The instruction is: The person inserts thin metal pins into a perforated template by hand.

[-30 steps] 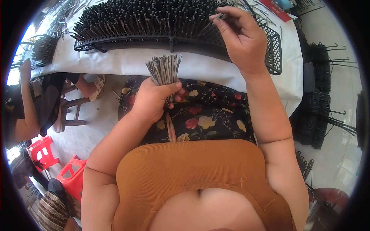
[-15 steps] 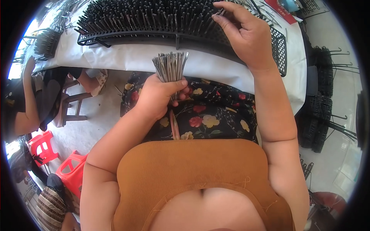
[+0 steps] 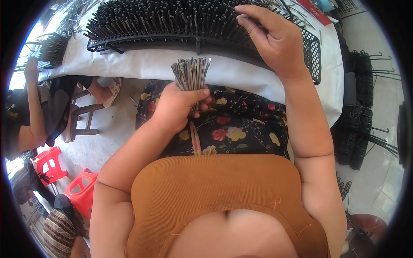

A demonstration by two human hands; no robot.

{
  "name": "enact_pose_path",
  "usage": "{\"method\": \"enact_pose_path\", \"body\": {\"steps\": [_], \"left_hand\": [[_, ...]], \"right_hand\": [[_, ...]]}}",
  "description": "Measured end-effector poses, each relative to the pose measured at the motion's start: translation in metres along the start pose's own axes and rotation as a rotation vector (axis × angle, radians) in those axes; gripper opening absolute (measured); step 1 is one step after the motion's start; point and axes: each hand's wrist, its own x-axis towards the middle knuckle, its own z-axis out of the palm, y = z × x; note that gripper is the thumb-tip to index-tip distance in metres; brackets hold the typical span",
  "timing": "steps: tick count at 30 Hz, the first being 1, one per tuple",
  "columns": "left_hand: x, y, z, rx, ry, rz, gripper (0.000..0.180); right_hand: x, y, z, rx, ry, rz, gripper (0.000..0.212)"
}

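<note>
My left hand [image 3: 174,105] is closed around a bundle of thin grey metal rods [image 3: 190,74], held upright in front of the table edge. Their tops fan out slightly above my fist. At the far right of centre, my right hand [image 3: 277,43] hovers over a long black perforated rack [image 3: 198,44]. Its thumb and index finger are a little apart, and no rod shows between them. Dark thin rods [image 3: 172,19] stand packed in the rack's holes from its left end to beneath my right fingertips.
The rack's right end [image 3: 312,56] shows bare holes. White sheeting [image 3: 142,62] covers the table. A co-worker's arm [image 3: 34,99] and a smaller rack [image 3: 52,49] are at left. Red plastic stools [image 3: 81,189] stand lower left; stacked black racks [image 3: 357,116] stand right.
The thumb and index finger of my right hand were pinching a thin rod at the rack; now they have parted from it. My left hand stays put with the bundle.
</note>
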Motion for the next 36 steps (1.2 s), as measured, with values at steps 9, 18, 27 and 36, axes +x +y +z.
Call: {"method": "enact_pose_path", "body": {"steps": [9, 18, 27, 36], "left_hand": [[0.002, -0.003, -0.004, 0.016, 0.009, 0.003, 0.011], [0.004, -0.001, 0.005, 0.094, 0.005, -0.011, 0.011], [0.006, 0.0, 0.008, 0.108, 0.042, -0.037, 0.011], [0.003, 0.0, 0.004, 0.058, 0.063, -0.024, 0.012]], "right_hand": [[-0.004, 0.064, -0.069, 0.03, 0.457, 0.468, 0.021], [-0.009, 0.072, -0.036, -0.136, 0.25, 0.207, 0.018], [-0.009, 0.102, -0.011, -0.276, 0.172, -0.177, 0.021], [-0.081, 0.1, -0.095, -0.325, 0.273, 0.551, 0.032]]}}
